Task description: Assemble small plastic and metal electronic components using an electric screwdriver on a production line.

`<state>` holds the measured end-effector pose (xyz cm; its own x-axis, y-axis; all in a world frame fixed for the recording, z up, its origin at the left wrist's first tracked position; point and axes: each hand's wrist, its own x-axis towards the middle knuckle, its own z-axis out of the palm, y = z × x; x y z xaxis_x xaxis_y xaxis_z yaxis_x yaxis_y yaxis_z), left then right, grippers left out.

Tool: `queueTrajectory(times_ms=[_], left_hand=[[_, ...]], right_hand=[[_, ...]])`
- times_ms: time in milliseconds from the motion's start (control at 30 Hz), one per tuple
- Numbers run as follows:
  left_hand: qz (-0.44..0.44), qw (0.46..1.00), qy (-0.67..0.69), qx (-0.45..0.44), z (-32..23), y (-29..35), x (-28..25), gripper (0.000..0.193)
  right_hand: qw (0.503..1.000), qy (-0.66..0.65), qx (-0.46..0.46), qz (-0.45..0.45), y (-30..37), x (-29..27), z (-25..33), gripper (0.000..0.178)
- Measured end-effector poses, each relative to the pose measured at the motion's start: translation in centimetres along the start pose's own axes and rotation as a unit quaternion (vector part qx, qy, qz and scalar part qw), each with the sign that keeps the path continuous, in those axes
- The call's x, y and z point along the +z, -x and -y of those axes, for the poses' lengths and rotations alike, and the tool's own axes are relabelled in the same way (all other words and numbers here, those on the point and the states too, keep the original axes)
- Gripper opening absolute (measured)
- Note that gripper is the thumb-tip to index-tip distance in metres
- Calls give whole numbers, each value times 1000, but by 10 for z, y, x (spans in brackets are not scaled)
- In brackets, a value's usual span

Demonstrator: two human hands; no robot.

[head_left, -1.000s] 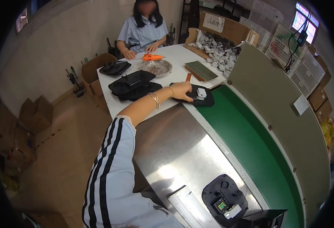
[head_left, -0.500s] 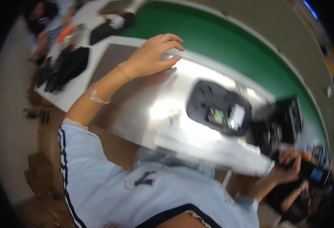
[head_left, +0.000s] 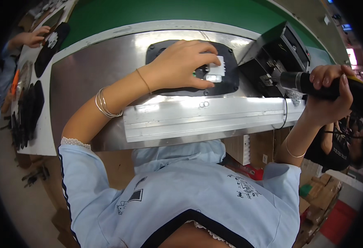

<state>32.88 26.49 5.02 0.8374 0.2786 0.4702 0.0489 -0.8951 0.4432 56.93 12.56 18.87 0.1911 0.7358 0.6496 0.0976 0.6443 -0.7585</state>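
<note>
My left hand [head_left: 185, 64] reaches over a black rounded panel [head_left: 231, 82] lying on the metal table. Its thumb and fingers curl around a small white finned block [head_left: 217, 68] on that panel. A bit of green circuit board [head_left: 195, 74] shows under the palm; the rest is hidden. At the right, my right hand [head_left: 328, 91] is wrapped around a black power screwdriver [head_left: 309, 84] with a grey front end. The tool's front end points left, close to metal parts on the face of a black box [head_left: 256, 58].
A long silvery metal rail [head_left: 206, 118] runs along the table's near edge. A green mat [head_left: 148, 14] lies beyond the metal table [head_left: 78, 82]. At far left are dark parts [head_left: 32, 111] on a white table and another person's hand [head_left: 32, 37]. Cardboard boxes [head_left: 320, 194] stand lower right.
My left hand has come from above the table, left of the panel, onto the white block. My right hand now holds the screwdriver up by the black box. The view has turned.
</note>
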Motion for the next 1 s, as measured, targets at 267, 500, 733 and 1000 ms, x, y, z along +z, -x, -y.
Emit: queueTrajectory(times_ms=[267, 500, 733, 1000], left_hand=[[-22, 1000, 1, -9, 3, 1, 5, 30], [5, 999, 30, -23, 1, -3, 0, 31], [4, 999, 29, -23, 2, -1, 1, 32], [7, 999, 28, -19, 3, 4, 2, 30]], right_hand=[[997, 63, -3, -50, -15, -32, -13, 23], [992, 94, 13, -83, -17, -15, -27, 12], [995, 66, 40, -58, -17, -10, -30, 11], [999, 30, 45, -4, -9, 16, -33, 29]])
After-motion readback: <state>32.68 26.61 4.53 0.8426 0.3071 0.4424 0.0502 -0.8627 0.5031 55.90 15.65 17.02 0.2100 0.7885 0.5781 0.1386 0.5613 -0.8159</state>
